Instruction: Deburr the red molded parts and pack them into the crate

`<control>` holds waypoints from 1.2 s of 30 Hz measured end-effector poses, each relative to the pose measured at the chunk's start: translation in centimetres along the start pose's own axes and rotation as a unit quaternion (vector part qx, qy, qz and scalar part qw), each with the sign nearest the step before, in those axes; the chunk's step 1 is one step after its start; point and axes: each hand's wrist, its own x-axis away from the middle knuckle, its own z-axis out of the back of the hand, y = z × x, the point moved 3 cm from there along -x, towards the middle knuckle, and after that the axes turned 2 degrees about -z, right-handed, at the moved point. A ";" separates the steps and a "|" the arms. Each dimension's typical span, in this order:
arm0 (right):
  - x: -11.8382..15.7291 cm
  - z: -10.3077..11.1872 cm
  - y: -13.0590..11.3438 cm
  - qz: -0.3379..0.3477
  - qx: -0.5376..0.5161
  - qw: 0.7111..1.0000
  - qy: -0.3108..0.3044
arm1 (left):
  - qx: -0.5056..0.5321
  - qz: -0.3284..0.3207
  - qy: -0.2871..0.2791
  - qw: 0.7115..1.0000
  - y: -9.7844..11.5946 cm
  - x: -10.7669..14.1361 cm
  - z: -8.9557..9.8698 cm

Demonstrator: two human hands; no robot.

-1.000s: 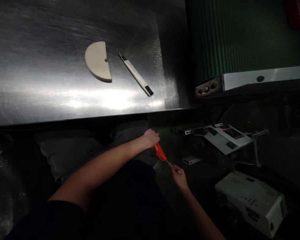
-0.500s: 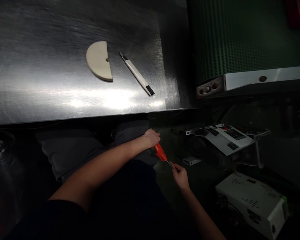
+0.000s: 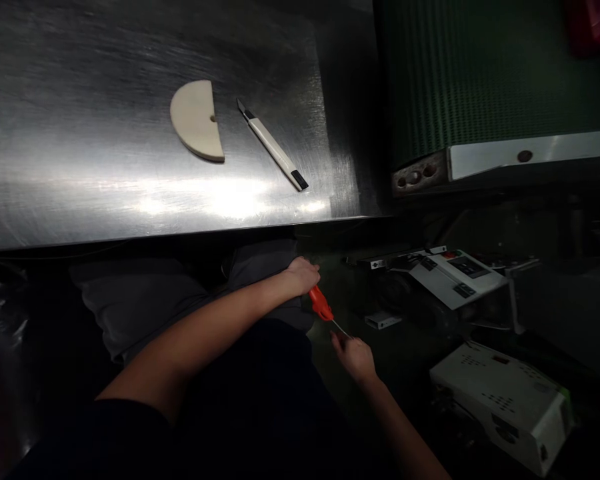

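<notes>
Below the table edge, my left hand is closed round the handle of an orange-handled tool with a thin metal shaft, much like a screwdriver. The shaft slants down to the right and meets my right hand, whose fingers curl at its far end. One digit of the right hand sticks out beside the shaft; the tip itself is hidden. On the metal table lie a cream half-disc with a small notch in its straight edge and a white craft knife with its blade pointing away from me.
The steel table spans the upper left. A green ribbed conveyor belt with a metal side rail is at upper right. Lower right are a control box and a pale metal housing. Crumpled clear plastic hangs at left.
My right hand has shifted slightly left and its grip on the shaft has changed, one digit now standing apart. My left hand keeps its hold on the handle. The view moved slightly.
</notes>
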 end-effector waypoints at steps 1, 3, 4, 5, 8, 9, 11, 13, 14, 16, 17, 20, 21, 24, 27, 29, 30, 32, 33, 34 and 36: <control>-0.1 0.0 0.0 0.002 0.017 1.000 0.001 | -0.001 0.001 -0.002 1.000 0.0 0.0 0.0; -0.2 0.2 0.2 -0.002 0.046 0.999 0.006 | -0.003 0.003 -0.007 1.000 0.0 0.0 0.0; -0.3 0.3 0.4 -0.006 0.058 0.998 0.009 | -0.005 0.004 -0.010 1.000 0.0 0.0 0.0; -0.3 0.5 0.6 -0.009 0.068 0.998 0.011 | -0.006 0.004 -0.012 1.000 0.1 0.0 0.1; -0.3 1.0 0.8 -0.006 0.088 0.996 0.009 | -0.009 0.004 -0.015 1.000 0.2 0.2 0.3; -0.2 1.1 0.8 -0.003 0.090 0.996 0.006 | -0.009 0.004 -0.015 1.000 0.2 0.2 0.3; 0.0 1.1 0.6 0.007 0.089 0.996 -0.001 | -0.009 0.004 -0.015 1.000 0.2 0.3 0.5; 0.2 1.0 0.3 0.015 0.079 0.997 -0.007 | -0.008 0.004 -0.015 1.000 0.3 0.4 0.5; 0.3 1.0 0.2 0.017 0.070 0.997 -0.008 | -0.007 0.004 -0.015 1.000 0.3 0.4 0.5; 0.4 1.0 0.0 0.014 0.047 0.999 -0.006 | -0.006 0.005 -0.015 1.000 0.3 0.3 0.5; 0.4 1.0 0.0 0.009 0.032 0.999 -0.003 | -0.005 0.005 -0.014 1.000 0.2 0.3 0.5; 0.5 1.3 0.0 -0.012 -0.026 1.000 0.013 | -0.003 0.006 -0.012 1.000 0.2 0.1 0.3; 0.6 1.4 0.1 -0.022 -0.051 0.998 0.019 | -0.003 0.006 -0.011 1.000 0.1 0.0 0.2; 0.7 1.9 0.3 -0.068 -0.145 0.986 0.043 | -0.002 0.002 -0.004 1.000 0.0 0.0 0.1; 0.5 2.4 -0.2 -0.117 -0.263 0.956 0.059 | -0.003 -0.006 0.017 1.000 0.0 0.4 0.3; 0.3 2.7 -1.5 -0.126 -0.339 0.931 0.047 | -0.005 -0.009 0.043 0.999 0.0 0.8 0.7; 0.2 2.9 -2.4 -0.121 -0.372 0.920 0.036 | -0.006 -0.009 0.058 0.998 0.1 1.1 0.9; -0.1 3.4 -5.0 -0.099 -0.426 0.899 0.027 | -0.007 -0.014 0.086 0.996 0.2 1.5 1.4; -0.4 3.7 -6.4 -0.087 -0.445 0.891 0.033 | -0.007 -0.019 0.099 0.995 0.2 1.6 1.6; -0.7 4.0 -7.9 -0.077 -0.459 0.884 0.045 | -0.007 -0.025 0.112 0.993 0.3 1.7 1.7; -1.5 4.8 -10.5 -0.070 -0.477 0.872 0.085 | -0.005 -0.038 0.141 0.989 0.4 2.0 2.1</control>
